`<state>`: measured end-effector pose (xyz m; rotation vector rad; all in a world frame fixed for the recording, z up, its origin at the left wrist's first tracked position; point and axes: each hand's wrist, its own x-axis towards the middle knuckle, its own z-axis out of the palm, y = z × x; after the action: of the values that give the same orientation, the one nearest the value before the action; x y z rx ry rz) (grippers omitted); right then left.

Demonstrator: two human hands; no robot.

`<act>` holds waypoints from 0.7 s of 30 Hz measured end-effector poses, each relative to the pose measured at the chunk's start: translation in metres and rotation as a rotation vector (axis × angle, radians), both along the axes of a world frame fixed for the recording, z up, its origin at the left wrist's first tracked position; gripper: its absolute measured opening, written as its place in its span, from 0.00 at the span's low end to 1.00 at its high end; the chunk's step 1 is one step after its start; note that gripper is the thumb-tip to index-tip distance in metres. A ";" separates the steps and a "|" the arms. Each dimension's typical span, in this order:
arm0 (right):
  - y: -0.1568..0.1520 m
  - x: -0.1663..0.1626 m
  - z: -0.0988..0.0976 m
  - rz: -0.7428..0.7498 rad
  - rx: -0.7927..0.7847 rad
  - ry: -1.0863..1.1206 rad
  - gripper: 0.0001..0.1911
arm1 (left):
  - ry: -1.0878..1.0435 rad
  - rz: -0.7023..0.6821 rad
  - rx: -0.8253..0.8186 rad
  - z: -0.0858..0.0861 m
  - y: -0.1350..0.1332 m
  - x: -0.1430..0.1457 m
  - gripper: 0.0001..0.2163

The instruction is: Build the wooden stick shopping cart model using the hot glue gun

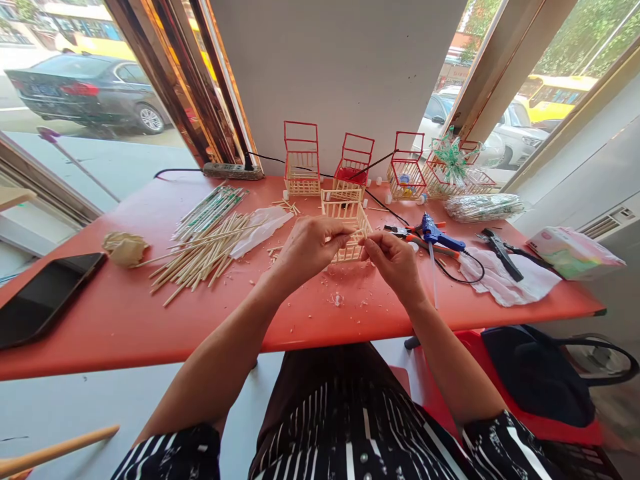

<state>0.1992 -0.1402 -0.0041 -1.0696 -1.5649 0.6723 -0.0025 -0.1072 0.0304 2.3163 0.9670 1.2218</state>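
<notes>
A small cart of thin pale wooden sticks (pixel 343 210) stands on the red table in front of me, its slatted sides open at the top. Over its near side, my left hand (pixel 313 247) is closed in a pinch, thumb and forefinger on a thin wooden stick (pixel 359 235). From the other side my right hand (pixel 393 257) pinches at the same stick, the fingertips of both hands almost meeting. Whether this stick is loose or part of the cart's rim I cannot tell. My fingers hide part of the cart's near side.
Loose sticks (pixel 200 257) and wrapped sticks (pixel 210 210) lie left, beyond a phone (pixel 47 300). Finished carts with red handles (pixel 301 163) line the wall. At right are a blue glue gun (pixel 440 235), pliers (pixel 430 245), a cutter (pixel 503 255) and a cloth (pixel 525 283).
</notes>
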 end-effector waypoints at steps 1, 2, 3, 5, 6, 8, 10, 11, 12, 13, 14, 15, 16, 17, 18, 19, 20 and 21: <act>0.000 0.000 0.000 -0.003 0.000 -0.003 0.19 | -0.004 -0.004 0.003 0.000 0.000 0.000 0.09; 0.000 0.000 0.000 -0.005 -0.002 -0.008 0.19 | -0.007 -0.006 0.004 0.000 0.000 0.000 0.09; 0.000 0.000 0.000 -0.006 -0.005 -0.014 0.18 | -0.008 -0.007 0.005 -0.001 0.001 0.000 0.09; -0.001 0.000 0.001 -0.006 -0.004 -0.020 0.17 | -0.007 -0.010 0.013 -0.001 0.001 0.000 0.09; -0.001 0.000 0.001 -0.006 -0.002 -0.022 0.16 | -0.005 -0.012 0.018 -0.001 0.001 0.000 0.10; -0.001 0.000 0.001 -0.008 -0.002 -0.026 0.16 | -0.004 -0.010 0.030 -0.002 0.001 0.000 0.10; -0.001 0.000 0.001 -0.011 -0.009 -0.030 0.16 | -0.004 -0.003 0.038 -0.003 0.001 0.000 0.11; -0.001 0.000 0.001 -0.011 -0.013 -0.030 0.17 | -0.003 -0.002 0.041 -0.003 0.002 0.000 0.11; -0.001 0.000 0.001 -0.011 -0.016 -0.031 0.17 | -0.001 -0.002 0.045 -0.003 0.002 0.000 0.11; -0.002 0.000 0.001 -0.012 -0.017 -0.032 0.17 | 0.000 -0.004 0.048 -0.004 0.002 0.000 0.11; -0.002 0.000 0.002 -0.012 -0.016 -0.034 0.17 | 0.001 -0.004 0.052 -0.004 0.002 0.000 0.11; -0.002 0.000 0.002 -0.013 -0.013 -0.038 0.16 | 0.001 -0.003 0.055 -0.004 0.002 0.000 0.11; -0.002 0.000 0.002 -0.014 -0.010 -0.041 0.16 | 0.001 -0.001 0.057 -0.004 0.002 0.000 0.11; -0.002 0.001 0.002 -0.013 -0.006 -0.042 0.16 | 0.002 0.001 0.060 -0.004 0.002 0.000 0.11; -0.002 0.001 0.002 -0.011 -0.002 -0.044 0.15 | 0.003 0.003 0.063 -0.004 0.002 0.000 0.11; -0.002 0.001 0.002 -0.010 0.000 -0.046 0.15 | 0.006 0.006 0.065 -0.003 0.002 0.000 0.10; -0.002 0.001 0.001 -0.009 -0.001 -0.048 0.15 | 0.010 0.009 0.067 -0.003 0.002 -0.001 0.10; -0.002 0.001 0.001 -0.009 -0.002 -0.051 0.15 | 0.015 0.011 0.069 -0.003 0.002 -0.001 0.10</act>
<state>0.2000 -0.1425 -0.0030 -1.1023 -1.6026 0.6446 -0.0031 -0.1053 0.0271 2.3790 0.9582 1.2638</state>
